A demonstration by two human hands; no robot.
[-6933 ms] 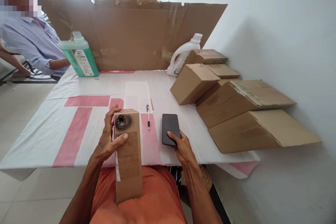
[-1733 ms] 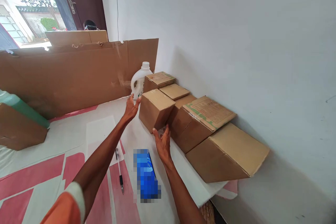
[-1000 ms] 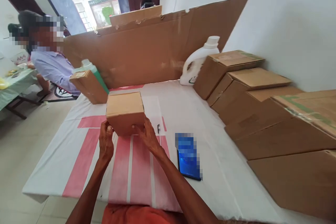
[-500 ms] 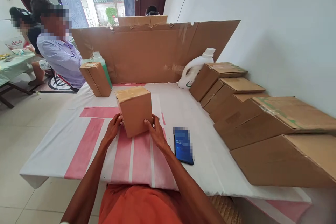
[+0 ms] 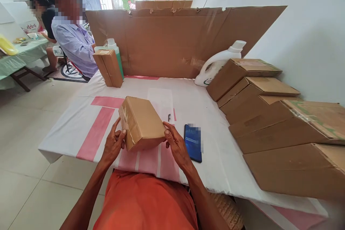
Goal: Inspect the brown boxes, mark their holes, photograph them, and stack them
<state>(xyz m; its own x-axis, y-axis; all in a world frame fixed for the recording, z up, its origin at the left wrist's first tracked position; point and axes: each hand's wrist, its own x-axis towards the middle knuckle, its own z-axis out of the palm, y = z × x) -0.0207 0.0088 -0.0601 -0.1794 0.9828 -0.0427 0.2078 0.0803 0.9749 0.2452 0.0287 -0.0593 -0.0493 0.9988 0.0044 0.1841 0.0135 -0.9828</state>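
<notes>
Hands, left (image 5: pixel 113 144) and right (image 5: pixel 176 144), clasp tilted cardboard box (image 5: pixel 141 122).

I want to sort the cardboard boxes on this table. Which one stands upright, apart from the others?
The narrow box at the far left, standing upright against the green bottle. The others lean in a row along the wall, and one is held in both hands.

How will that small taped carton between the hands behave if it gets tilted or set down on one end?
The small carton looks stiff: its faces stay flat under the left hand and right hand. Probably light, since fingertips alone carry it. The glossy tape may be slippery. Flat-sided, it shouldn't roll.
</notes>
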